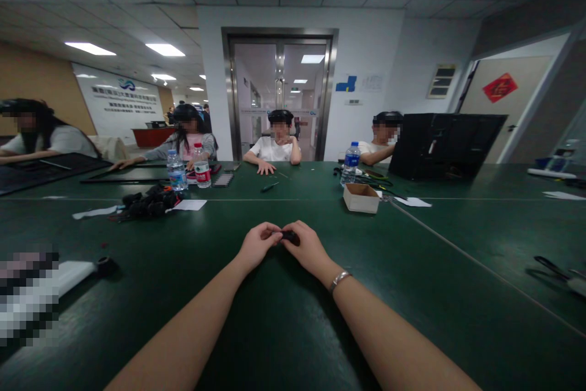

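Observation:
Both hands meet over the middle of the green table (293,318). Between them is a small black piece (289,235), mostly covered by fingers, so its kind is unclear. My left hand (259,247) pinches its left end between thumb and fingers. On the other end, my right hand (307,246) is closed in the same way, with a silver bracelet at the wrist. A shallow open cardboard box (361,203) stands beyond my right hand. Farther out to the left lies a heap of black parts (149,202) beside white paper.
Two bottles (201,166) stand at the back left, another bottle (351,162) behind the box. A screwdriver (269,187) lies near a seated person (277,147). A large black panel (444,147) rises at the right. A black ring-like part (106,266) lies at left.

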Demonstrator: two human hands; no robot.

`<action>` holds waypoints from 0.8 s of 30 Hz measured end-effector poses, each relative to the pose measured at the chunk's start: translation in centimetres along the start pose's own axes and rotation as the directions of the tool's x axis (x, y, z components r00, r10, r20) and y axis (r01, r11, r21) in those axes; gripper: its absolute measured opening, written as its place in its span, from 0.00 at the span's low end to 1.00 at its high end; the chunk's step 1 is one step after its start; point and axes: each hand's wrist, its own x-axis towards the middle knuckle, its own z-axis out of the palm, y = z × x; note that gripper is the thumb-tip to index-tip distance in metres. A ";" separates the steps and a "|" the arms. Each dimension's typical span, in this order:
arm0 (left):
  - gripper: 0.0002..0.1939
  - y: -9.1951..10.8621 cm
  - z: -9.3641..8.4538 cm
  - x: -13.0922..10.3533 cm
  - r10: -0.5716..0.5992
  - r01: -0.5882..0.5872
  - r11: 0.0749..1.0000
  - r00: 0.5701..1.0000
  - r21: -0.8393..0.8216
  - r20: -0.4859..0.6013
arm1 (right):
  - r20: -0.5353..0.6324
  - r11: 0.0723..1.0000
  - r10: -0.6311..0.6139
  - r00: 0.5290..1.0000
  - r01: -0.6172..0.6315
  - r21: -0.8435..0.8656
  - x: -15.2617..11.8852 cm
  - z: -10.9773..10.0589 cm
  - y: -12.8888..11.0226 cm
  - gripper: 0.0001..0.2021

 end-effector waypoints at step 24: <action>0.17 0.3 0.2 0.3 -0.109 0.109 0.994 0.994 0.006 -0.029 | 0.014 1.000 -0.010 1.000 0.010 -0.015 -0.1 0.1 0.0 0.07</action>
